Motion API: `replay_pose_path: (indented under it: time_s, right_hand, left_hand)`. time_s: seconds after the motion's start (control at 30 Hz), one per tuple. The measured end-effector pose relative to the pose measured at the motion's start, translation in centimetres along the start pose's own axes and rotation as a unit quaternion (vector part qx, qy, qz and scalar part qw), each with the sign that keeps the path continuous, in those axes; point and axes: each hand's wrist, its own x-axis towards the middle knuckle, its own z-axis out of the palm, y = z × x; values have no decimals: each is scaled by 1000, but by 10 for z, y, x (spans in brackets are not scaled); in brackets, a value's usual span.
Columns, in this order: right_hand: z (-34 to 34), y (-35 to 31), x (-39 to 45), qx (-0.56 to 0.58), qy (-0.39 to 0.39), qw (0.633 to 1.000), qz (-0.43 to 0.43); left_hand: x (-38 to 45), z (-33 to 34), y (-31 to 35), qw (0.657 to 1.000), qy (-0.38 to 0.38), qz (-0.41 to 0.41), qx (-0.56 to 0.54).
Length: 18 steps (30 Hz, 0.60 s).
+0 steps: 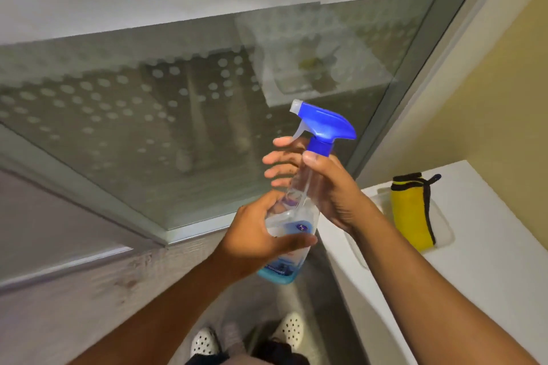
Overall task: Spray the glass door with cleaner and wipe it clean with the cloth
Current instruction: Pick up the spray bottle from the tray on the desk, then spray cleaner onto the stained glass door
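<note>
A clear spray bottle with a blue trigger head and a little blue liquid at its base stands upright in the middle of the view. My left hand grips its lower body. My right hand wraps the upper neck just under the trigger, fingers partly spread. The nozzle points up and left toward the glass door, a frosted panel with a dot pattern in a grey frame. A folded yellow cloth with black edging lies to the right, apart from both hands.
The cloth rests in a shallow clear tray on a white countertop at the right. A yellow wall rises behind it. Below are a wood-look floor and my white perforated shoes.
</note>
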Motion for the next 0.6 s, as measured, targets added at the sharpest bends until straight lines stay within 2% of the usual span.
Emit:
replay_pose_path:
  time_s: [0.13, 0.23, 0.33, 0.5, 0.6]
  right_hand:
    - [52, 20, 29, 33, -93, 994, 45]
    - [96, 34, 42, 45, -114, 989, 77]
    - [146, 47, 50, 47, -137, 984, 105]
    - [245, 79, 53, 32, -172, 978, 112]
    - [308, 100, 50, 28, -200, 972, 122]
  left_hand:
    - [-28, -42, -16, 999, 36, -30, 10]
    - [-54, -74, -26, 996, 86, -33, 21]
    - [-83, -107, -41, 991, 124, -40, -15]
    - [-145, -169, -68, 983, 168, -30, -68]
    - [-190, -209, -83, 978, 201, -17, -60]
